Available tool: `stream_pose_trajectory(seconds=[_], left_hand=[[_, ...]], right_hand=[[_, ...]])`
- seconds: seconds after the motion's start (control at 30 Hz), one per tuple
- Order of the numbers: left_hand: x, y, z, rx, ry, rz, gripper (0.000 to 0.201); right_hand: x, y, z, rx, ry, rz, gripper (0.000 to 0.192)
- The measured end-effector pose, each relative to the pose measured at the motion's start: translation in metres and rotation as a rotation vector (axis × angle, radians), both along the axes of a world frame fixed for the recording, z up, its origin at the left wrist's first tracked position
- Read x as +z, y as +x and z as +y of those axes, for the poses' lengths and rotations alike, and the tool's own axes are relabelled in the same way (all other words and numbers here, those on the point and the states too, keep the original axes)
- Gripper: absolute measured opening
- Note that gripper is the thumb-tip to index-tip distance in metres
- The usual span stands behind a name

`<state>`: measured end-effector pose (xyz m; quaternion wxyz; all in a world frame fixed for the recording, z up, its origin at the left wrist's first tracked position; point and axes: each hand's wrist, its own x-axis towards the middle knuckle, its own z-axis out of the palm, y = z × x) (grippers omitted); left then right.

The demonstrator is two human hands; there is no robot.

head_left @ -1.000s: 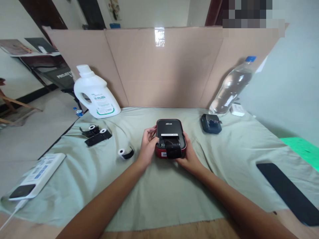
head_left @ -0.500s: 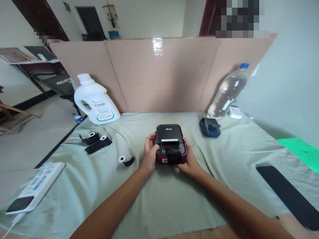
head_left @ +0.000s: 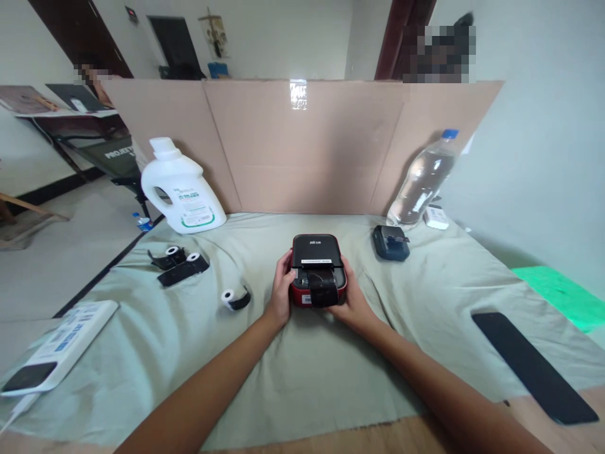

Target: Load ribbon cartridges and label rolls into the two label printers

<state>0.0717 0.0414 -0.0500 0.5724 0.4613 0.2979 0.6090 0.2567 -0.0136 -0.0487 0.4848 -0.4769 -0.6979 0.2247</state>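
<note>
The small label printer (head_left: 317,268) sits in the middle of the frame on the green cloth (head_left: 302,372). Its lid is up and a black roll sits inside, so loading looks half done; the lid is not shut yet. The left hand (head_left: 282,291) and right hand (head_left: 350,297) grip its sides. The water bottle (head_left: 418,181) at upper right looks nearly full.

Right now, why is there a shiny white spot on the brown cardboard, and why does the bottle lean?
Head view: the white spot is glare on a tape strip on the cardboard; the wide lens bends the edges, so the water bottle leans; the hands on the small printer stay sharp.
</note>
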Motion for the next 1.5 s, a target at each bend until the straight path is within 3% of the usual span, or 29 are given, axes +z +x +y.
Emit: stream_pose_trajectory(seconds=[0.27,0.57,1.07,1.17,1.27,1.37,1.5], left_hand=[[0.002,-0.002,-0.003,-0.011,0.009,0.037,0.052],[0.002,-0.002,-0.003,0.018,-0.012,0.042,0.047],[0.001,-0.001,-0.004,-0.016,-0.045,0.005,0.042],[0.002,0.0,-0.004,-0.004,-0.019,0.005,0.041],[0.003,0.0,-0.003,-0.012,-0.026,-0.013,0.042],[0.003,0.0,-0.002,-0.014,-0.023,-0.017,0.042],[0.003,-0.001,-0.002,-0.009,-0.011,-0.007,0.043]], right_hand=[[-0.01,0.003,0.001,-0.035,0.002,-0.046,0.118],[-0.008,0.004,-0.002,-0.066,-0.053,-0.059,0.121],[0.003,0.008,-0.005,-0.056,0.05,-0.068,0.097],[0.02,0.015,-0.009,-0.08,0.167,-0.04,0.064],[0.051,0.021,0.001,-0.15,0.227,-0.01,0.034],[0.083,0.015,0.029,-0.121,0.043,-0.207,0.027],[0.112,-0.009,0.075,0.102,-0.284,-0.766,0.035]])
